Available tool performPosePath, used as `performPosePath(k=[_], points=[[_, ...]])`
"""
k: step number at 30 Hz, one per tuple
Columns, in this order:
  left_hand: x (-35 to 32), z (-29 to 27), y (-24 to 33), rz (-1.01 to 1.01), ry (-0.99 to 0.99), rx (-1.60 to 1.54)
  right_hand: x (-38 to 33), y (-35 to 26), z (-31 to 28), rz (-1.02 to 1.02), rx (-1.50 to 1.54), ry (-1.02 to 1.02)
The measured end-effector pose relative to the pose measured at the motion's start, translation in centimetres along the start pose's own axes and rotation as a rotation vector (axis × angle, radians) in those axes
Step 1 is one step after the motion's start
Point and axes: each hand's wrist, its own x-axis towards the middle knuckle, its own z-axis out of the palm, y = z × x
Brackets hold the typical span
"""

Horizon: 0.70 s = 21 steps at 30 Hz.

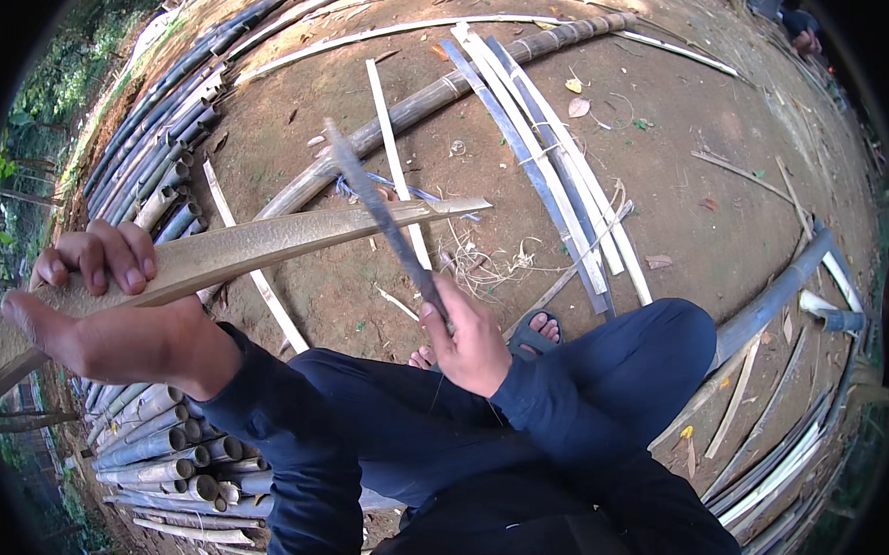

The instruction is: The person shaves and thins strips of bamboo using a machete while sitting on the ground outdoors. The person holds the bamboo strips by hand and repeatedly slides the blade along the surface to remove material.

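Note:
My left hand (129, 338) grips a long, thick piece of split bamboo (268, 235) near its wide end, fingers over the upper edge and thumb below. The piece slants up to the right and narrows to a pale, pointed tip. In my right hand (471, 346) is the handle of a long knife (376, 207), its dark blade pointing up and to the left. The blade crosses the bamboo close to the narrowed tip; whether it touches the wood I cannot tell. My fingers hide most of the knife's handle.
A thick bamboo pole (427, 103) lies across the ground ahead. Several long split strips (558, 168), tied together, rest on its right side. Cut bamboo poles (174, 444) are stacked at left. Thin shavings (485, 264) lie before my sandalled foot (536, 336). More strips (783, 481) lie at right.

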Motion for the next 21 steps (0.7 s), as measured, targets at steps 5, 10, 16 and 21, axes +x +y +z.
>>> performPosePath(k=[5, 10, 16, 21], points=[[-1.0, -0.1, 0.2, 0.056, 0.055, 0.114, 1.1, -4.5, -0.5, -0.229, -0.181, -0.060], [-0.8, -3.3, 0.5, 0.022, -0.183, -0.146, 2.5, 3.5, -2.4, 0.189, -0.349, -0.122], [0.0, -4.5, 0.6, -0.033, -0.290, -0.143, 2.4, 2.7, -2.3, -0.071, -0.256, -0.052], [-0.8, -3.5, 0.2, 0.008, -0.133, -0.104, 3.4, 9.5, -3.3, 0.234, -0.393, -0.170]])
